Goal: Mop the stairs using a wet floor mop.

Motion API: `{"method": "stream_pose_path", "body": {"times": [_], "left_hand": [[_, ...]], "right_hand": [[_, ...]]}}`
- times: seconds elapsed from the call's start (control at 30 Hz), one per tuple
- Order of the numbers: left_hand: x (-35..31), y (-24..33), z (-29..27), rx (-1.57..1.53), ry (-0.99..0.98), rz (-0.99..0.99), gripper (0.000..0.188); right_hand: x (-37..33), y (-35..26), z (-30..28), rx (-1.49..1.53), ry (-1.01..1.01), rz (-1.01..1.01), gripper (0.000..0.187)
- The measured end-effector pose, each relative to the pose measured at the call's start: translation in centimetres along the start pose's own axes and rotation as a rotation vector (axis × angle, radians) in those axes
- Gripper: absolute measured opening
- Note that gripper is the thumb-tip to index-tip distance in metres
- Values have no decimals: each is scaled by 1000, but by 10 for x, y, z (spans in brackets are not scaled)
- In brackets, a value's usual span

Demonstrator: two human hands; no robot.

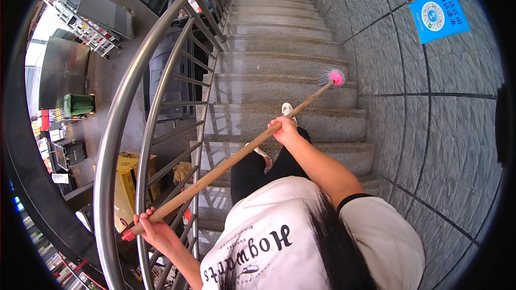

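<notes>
The left hand (156,233) holds the red-tipped end of the wooden pole (215,173); the right hand (285,130) grips its middle. Beyond, the pink brush head (337,78) lies near the wall (384,64), apparently scrubbing a stair (274,91); the next stroke calls for coordinated guidance.

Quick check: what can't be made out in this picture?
Pale fringe on the pink tool head: head view, too small to tell bristles from strands.
Wooden handle beneath the right hand and left hand: head view, covered by their grips.
Left shoe: head view, partly hidden by the handle and trouser leg.
Beyond the staircase: head view, cut off by the upper edge.
</notes>
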State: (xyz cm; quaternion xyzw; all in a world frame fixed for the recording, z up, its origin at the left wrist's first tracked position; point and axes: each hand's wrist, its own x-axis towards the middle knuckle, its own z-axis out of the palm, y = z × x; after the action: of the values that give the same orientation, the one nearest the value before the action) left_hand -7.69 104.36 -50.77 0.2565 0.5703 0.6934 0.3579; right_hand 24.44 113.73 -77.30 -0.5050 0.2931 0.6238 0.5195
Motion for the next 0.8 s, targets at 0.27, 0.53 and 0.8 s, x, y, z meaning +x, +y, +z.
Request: {"method": "stream_pose_path", "body": {"times": [0.27, 0.53, 0.8], "left_hand": [[29, -144, 74, -102, 54, -310, 14], [-21, -194, 289, 37, -576, -532, 7], [-108, -283, 374, 177, -1518, -434, 14]], "right_hand": [[102, -99, -31, 201, 22, -40, 10], [158, -247, -119, 411, 140, -242, 8], [184, -260, -154, -218, 451, -17, 7]]}}
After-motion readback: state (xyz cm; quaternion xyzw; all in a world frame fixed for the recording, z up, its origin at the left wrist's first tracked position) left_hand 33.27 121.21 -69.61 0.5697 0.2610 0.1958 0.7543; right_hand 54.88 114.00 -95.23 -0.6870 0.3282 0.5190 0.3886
